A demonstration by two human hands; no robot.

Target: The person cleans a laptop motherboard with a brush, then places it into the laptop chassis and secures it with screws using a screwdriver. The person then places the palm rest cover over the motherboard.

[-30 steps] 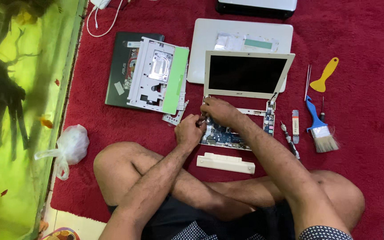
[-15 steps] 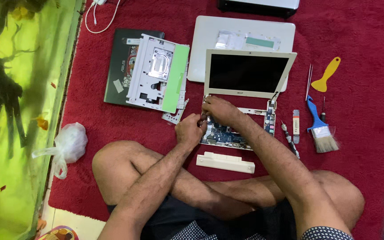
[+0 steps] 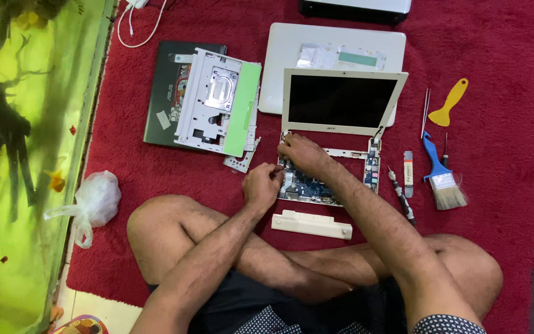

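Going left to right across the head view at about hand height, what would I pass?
White plastic bag → left hand → right hand → opened laptop's circuit board → screwdriver → blue-handled brush.

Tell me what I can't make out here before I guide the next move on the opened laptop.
Head view only:
- Left hand fingertips: curled at the circuit board's left edge; whether they pinch anything is too small to tell.
- Right hand: covers the board's upper left, hiding parts beneath.
- Grey device at top: cut off by the frame edge.
- Small tools beside the blue brush: tips too small to identify.
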